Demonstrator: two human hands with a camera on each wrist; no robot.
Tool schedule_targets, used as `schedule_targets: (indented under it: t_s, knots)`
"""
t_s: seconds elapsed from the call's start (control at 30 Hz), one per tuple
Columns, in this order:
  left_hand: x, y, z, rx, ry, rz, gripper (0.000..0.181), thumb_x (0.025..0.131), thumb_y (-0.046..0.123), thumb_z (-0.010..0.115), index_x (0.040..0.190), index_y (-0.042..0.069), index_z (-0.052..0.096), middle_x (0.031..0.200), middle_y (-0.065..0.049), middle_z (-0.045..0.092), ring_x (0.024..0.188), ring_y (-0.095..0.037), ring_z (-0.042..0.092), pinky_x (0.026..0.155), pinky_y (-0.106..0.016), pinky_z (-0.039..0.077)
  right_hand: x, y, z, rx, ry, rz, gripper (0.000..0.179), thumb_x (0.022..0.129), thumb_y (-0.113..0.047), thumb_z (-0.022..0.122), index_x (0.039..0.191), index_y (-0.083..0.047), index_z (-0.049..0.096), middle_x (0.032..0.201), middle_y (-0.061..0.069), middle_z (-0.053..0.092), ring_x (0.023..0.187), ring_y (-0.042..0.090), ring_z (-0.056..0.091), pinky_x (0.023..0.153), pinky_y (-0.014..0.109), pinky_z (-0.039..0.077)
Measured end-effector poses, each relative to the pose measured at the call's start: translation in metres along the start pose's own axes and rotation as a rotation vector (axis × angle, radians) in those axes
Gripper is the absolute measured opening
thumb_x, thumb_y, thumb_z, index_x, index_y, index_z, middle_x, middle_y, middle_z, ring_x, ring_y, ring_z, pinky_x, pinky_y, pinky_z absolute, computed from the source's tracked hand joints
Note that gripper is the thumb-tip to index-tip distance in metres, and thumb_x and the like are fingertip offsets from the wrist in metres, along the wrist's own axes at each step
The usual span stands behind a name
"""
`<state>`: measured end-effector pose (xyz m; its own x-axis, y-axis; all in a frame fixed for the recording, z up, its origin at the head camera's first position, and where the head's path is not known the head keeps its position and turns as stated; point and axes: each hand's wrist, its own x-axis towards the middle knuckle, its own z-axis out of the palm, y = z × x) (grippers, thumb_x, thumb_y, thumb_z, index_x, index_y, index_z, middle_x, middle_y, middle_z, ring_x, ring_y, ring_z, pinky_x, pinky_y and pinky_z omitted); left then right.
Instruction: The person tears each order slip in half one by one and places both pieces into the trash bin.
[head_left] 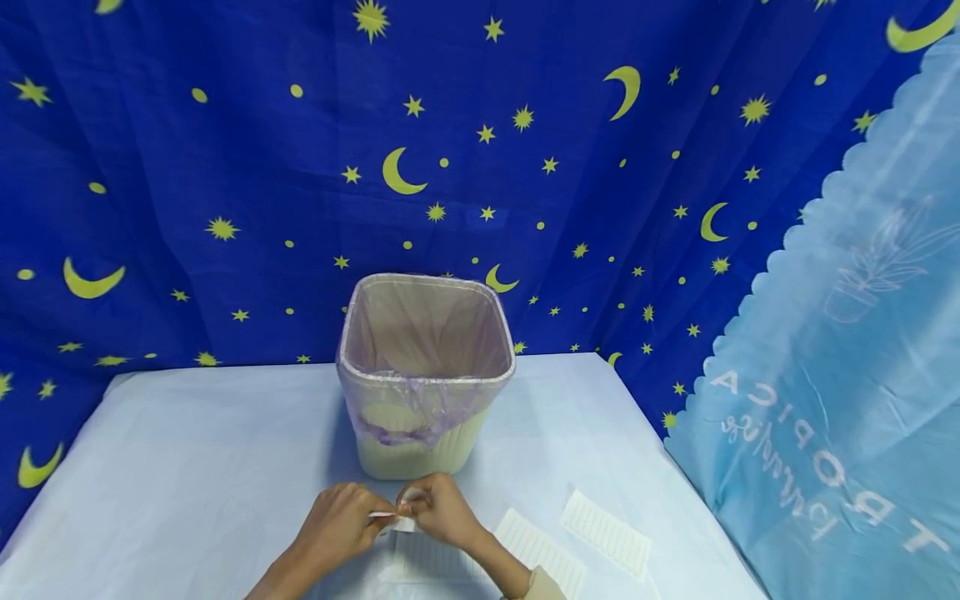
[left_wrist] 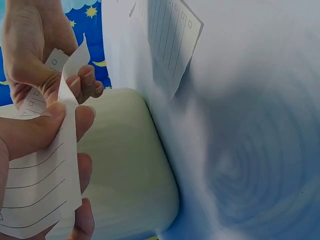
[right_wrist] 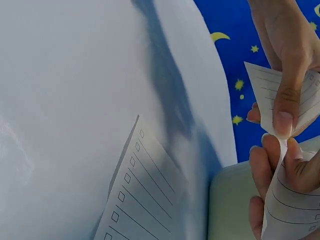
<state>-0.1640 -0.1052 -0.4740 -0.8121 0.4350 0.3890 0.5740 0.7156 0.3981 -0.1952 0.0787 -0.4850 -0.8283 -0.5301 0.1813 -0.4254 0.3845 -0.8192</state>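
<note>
A lined paper sheet [head_left: 406, 524] with small checkboxes is pinched between both hands just in front of the bin. My left hand [head_left: 345, 518] grips one part, thumb on top and fingers beneath; in the left wrist view this part of the sheet [left_wrist: 37, 195] bends over the fingers. Close against it, my right hand [head_left: 444, 510] pinches the neighbouring part between thumb and fingers. Where the thumbs meet, the paper is twisted and narrow in the right wrist view, with one flap [right_wrist: 261, 87] above and another [right_wrist: 287, 212] below.
A pale bin [head_left: 420, 454] with a translucent purple liner [head_left: 427, 404] stands behind the hands on the white-covered table [head_left: 210, 467]. Several similar lined sheets lie flat: one sheet [head_left: 431, 560] below the hands, another [head_left: 542, 552] to its right, a third sheet [head_left: 607, 533] farther right.
</note>
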Motion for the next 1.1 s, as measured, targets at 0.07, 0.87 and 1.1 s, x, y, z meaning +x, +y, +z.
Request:
schedule_targets:
  t_s: [0.07, 0.87, 1.1]
  knots:
    - [0.0, 0.001, 0.0, -0.001, -0.002, -0.003, 0.008, 0.073, 0.019, 0.083, 0.079, 0.022, 0.08, 0.062, 0.01, 0.068, 0.05, 0.007, 0.034, 0.052, -0.016, 0.043, 0.0, 0.001, -0.002, 0.011, -0.023, 0.029, 0.014, 0.074, 0.015, 0.065, 0.075, 0.003, 0.071, 0.075, 0.015, 0.071, 0.065, -0.006, 0.051, 0.062, 0.013, 0.046]
    - [-0.002, 0.005, 0.003, -0.099, -0.134, -0.141, 0.01, 0.075, 0.022, 0.082, 0.083, 0.017, 0.079, 0.073, 0.006, 0.074, 0.049, 0.005, 0.042, 0.056, -0.022, 0.048, -0.008, -0.022, -0.008, -0.644, -0.058, -0.081, 0.017, 0.072, -0.005, 0.078, 0.083, -0.019, 0.079, 0.081, -0.01, 0.075, 0.046, -0.011, 0.032, 0.054, 0.005, 0.039]
    - [-0.002, 0.004, 0.003, -0.098, -0.136, -0.071, 0.008, 0.076, 0.018, 0.081, 0.084, 0.019, 0.079, 0.079, 0.004, 0.076, 0.052, 0.005, 0.051, 0.055, -0.023, 0.05, -0.01, -0.014, -0.006, -0.567, -0.033, -0.122, 0.02, 0.07, 0.001, 0.075, 0.078, -0.017, 0.078, 0.073, -0.011, 0.073, 0.053, -0.014, 0.047, 0.058, 0.003, 0.04]
